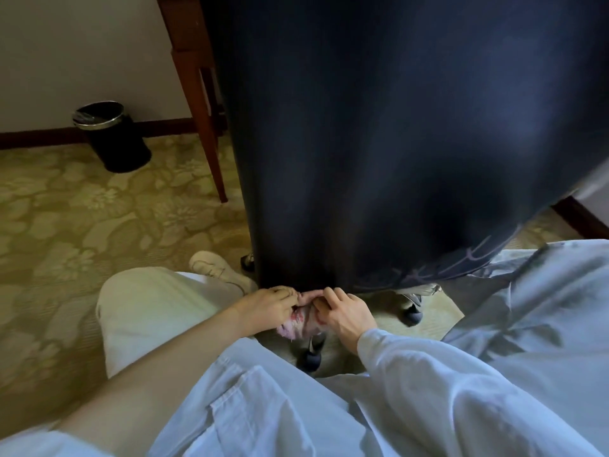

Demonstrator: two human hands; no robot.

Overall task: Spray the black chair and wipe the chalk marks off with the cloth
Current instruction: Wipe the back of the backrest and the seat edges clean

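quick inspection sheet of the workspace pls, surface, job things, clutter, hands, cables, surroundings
surface: patterned carpet, nothing spilled on it
job's things: black chair back fills the view, chalk marks at its lower right; cloth pink-stained, bunched below the chair's bottom edge; spray bottle nothing seen
clutter: nothing seen
grippers: left hand and right hand both pinch the cloth
cables: nothing seen
surroundings: black waste bin by the wall, wooden table leg, chair castors
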